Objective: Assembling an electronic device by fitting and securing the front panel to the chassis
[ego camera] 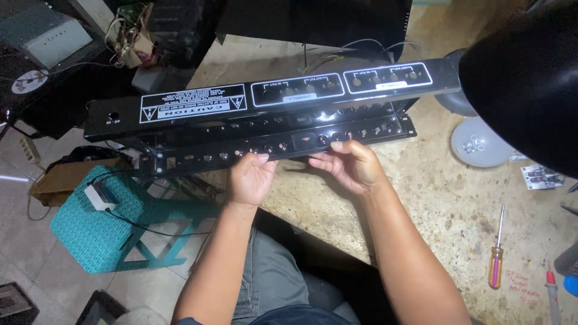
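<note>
Bare surface [433, 198] lay open right of the right hand [352, 165]; black lamp shade [530, 78] overhung the far right, white dish [481, 144] and screwdriver [496, 256] obstructed beyond, black chassis [265, 114] blocked ahead

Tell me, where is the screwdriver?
The screwdriver lies on the workbench at the lower right of the head view, right of the person's right forearm and below the white dish of small parts.

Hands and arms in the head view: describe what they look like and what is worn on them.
Both the left hand and the right hand are bare: no gloves, rings, watch or wristband show. The forearms are uncovered along all of their visible length, with no sleeve on them. Fingernails are short and plain. No markings, cables or tape appear on either arm.
</note>
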